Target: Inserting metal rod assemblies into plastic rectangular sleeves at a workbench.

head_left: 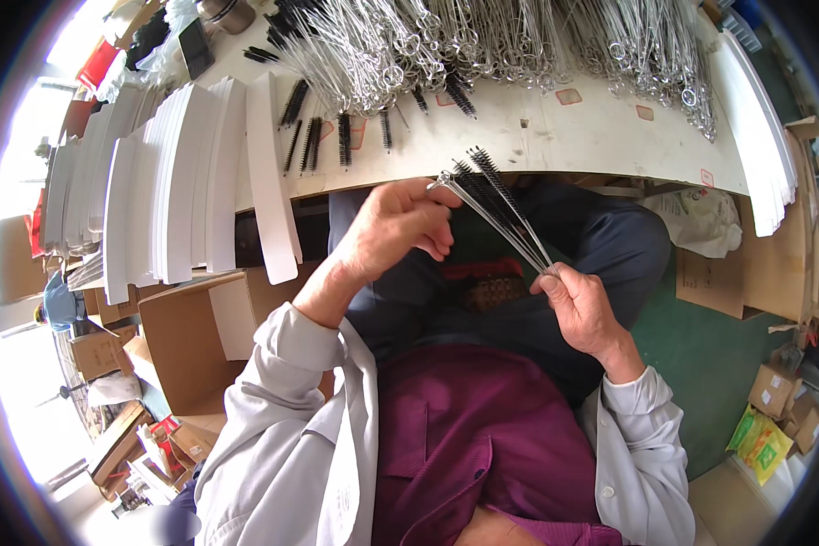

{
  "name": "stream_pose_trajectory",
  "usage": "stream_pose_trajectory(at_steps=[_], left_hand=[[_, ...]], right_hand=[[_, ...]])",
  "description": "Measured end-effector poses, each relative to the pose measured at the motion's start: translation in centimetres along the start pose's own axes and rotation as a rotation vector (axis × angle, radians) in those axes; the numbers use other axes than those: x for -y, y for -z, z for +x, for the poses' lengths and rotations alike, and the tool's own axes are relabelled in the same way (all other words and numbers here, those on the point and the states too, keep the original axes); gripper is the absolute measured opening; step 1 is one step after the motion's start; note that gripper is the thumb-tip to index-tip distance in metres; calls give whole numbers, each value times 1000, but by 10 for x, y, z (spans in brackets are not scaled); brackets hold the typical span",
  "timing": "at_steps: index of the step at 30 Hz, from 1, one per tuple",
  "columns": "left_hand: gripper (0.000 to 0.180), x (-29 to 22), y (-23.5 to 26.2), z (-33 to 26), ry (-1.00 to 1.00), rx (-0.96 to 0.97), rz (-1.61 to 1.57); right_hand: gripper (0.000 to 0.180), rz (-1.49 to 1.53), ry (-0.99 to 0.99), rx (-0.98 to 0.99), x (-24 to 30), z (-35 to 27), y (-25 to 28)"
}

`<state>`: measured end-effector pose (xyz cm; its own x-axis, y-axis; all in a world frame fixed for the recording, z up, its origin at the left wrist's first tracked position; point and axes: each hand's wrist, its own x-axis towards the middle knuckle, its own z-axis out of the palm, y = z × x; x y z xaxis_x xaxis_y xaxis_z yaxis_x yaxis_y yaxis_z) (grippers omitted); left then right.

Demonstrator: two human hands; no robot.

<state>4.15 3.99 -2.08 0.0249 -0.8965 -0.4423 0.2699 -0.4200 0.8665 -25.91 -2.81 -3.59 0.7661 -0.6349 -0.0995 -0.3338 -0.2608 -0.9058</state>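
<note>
My right hand (578, 305) pinches a small bunch of thin wire-handled tube brushes (509, 218) over my lap. They fan out toward the upper left, with some black bristle heads at the table's front edge. At the bunch's left side, a wire loop end (441, 179) lies at the fingertips of my left hand (396, 227). Thumb and forefinger close on it there, while the other fingers curl loosely. Beyond my hands, a large heap of similar brushes (482, 41) covers the far part of the table, their loops facing me. Several black bristle heads (345, 139) lie nearer.
Stacks of long white card strips (182, 182) stand at the table's left, and more white strips (760, 136) at its right end. An open cardboard box (186, 341) sits below left. A white plastic bag (701, 221) hangs under the table (610, 136) at right.
</note>
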Motion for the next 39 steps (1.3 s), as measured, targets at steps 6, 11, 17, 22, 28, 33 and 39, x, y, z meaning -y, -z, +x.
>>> stream_pose_trajectory(at_steps=[6,11,17,22,28,33,39], left_hand=[[35,15,-39,0,-31,144,-164],[30,25,-47,5,-75,110,-234],[22,32,-56,8,-97,-26,-287],[25,39,-59,7,-88,-8,-334],[30,7,-39,-35,-89,-138,226],[41,-30,24,-78,-352,-980,1046],[72,-15,93,-79,112,-1123,1383]], right_hand=[[34,50,-71,104,6,8,-8],[38,108,-40,94,3,12,-12],[23,10,-3,33,4,20,-19],[28,-122,249,-204,9,30,-34],[24,-213,239,-257,13,33,-24],[25,-128,136,-230,-4,28,-21],[24,-62,207,-140,1,37,-34]])
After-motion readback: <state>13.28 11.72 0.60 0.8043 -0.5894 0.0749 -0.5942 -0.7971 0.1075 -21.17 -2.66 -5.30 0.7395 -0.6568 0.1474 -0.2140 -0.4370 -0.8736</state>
